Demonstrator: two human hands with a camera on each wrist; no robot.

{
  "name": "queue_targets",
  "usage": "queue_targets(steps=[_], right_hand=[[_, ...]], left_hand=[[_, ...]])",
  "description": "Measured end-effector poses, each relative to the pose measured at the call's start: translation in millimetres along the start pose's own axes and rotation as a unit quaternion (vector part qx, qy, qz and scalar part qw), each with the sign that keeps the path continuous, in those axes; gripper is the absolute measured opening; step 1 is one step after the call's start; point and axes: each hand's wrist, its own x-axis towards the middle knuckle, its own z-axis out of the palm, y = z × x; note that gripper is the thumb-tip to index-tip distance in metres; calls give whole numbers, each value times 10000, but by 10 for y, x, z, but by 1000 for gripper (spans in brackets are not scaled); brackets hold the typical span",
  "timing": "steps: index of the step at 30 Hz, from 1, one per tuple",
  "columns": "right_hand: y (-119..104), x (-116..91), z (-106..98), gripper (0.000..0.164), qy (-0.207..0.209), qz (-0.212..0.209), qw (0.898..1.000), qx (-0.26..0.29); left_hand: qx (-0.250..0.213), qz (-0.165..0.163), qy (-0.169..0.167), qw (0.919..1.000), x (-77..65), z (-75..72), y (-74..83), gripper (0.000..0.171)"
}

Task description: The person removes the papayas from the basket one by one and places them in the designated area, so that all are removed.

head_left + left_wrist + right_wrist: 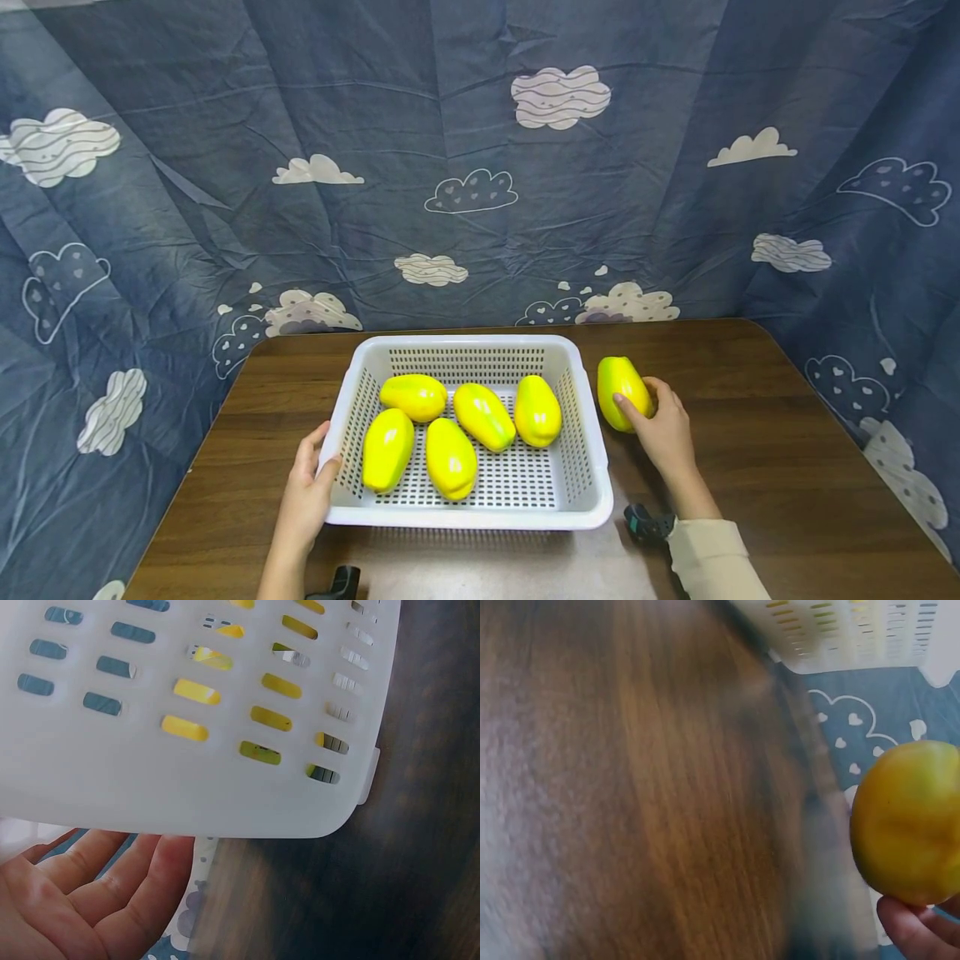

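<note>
A white plastic basket (480,518) with slotted walls stands on the table, and several yellow papayas (452,460) lie spread on its floor. My left hand (306,483) grips the basket's left side, its thumb by the rim and its fingers against the outer wall. In the left wrist view the fingertips (171,859) go out of sight behind the basket wall (150,795). To the right of the basket, my right hand (666,429) holds another papaya (617,383) between thumb and fingers. The right wrist view shows this papaya (907,825) apart from the basket.
The dark wooden table (750,467) reaches out on both sides of the basket. Behind it hangs a blue curtain (480,250) with cloud prints. Black wrist devices (647,525) show below the hands.
</note>
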Motion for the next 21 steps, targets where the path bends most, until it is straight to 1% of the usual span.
queue_targets(steps=[5,9,21], right_hand=[[15,23,20,72,-173,57,9989,-438],[17,25,53,71,-196,71,9971,-727],[17,52,79,73,-270,127,9952,-929]], left_hand=[[3,17,6,10000,1,3,3,50],[-29,18,3,10000,-3,1,4,49],[-58,-15,11,10000,-1,-1,-7,49]])
